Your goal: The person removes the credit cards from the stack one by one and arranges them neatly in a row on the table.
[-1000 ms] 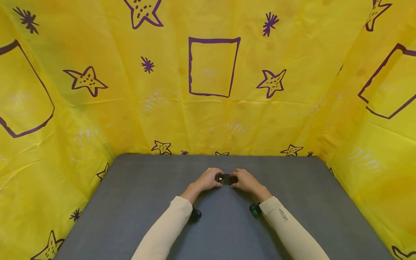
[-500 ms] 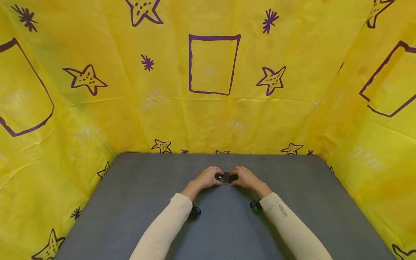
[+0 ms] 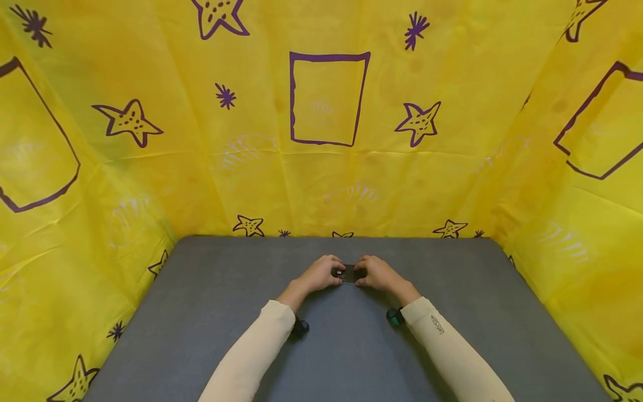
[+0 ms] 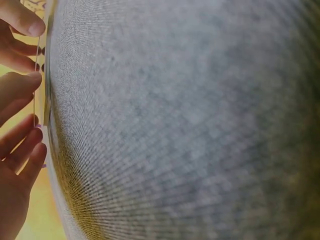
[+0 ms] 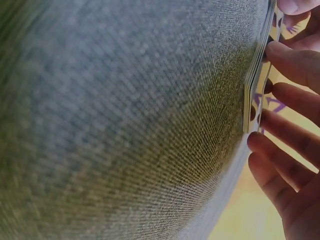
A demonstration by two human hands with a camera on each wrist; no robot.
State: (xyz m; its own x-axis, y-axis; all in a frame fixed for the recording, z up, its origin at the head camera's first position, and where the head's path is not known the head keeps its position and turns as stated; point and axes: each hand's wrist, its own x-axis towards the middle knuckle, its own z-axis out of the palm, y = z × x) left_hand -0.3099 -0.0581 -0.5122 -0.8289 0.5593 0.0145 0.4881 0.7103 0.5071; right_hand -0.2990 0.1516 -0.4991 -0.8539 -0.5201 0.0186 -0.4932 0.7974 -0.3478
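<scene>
Both hands pinch one thin dark card by its two ends, near the far middle of the grey table. My left hand has the left end, with a small white square on the card beside its fingertips. At the right end are the thumb and fingers of my right hand. Seen edge-on in the right wrist view, the card stands slightly apart from a small stack of cards lying on the table under it. That stack also shows edge-on in the left wrist view.
The grey tabletop spreads around the hands. Yellow cloth with purple starfish drawings hangs behind it and along both sides. A dark wrist device is strapped at the left wrist, another dark device at the right.
The card's lettering, readable as "VIP" one second ago, is now dim and hard to make out. Both hands keep their pinch in nearly the same place.
</scene>
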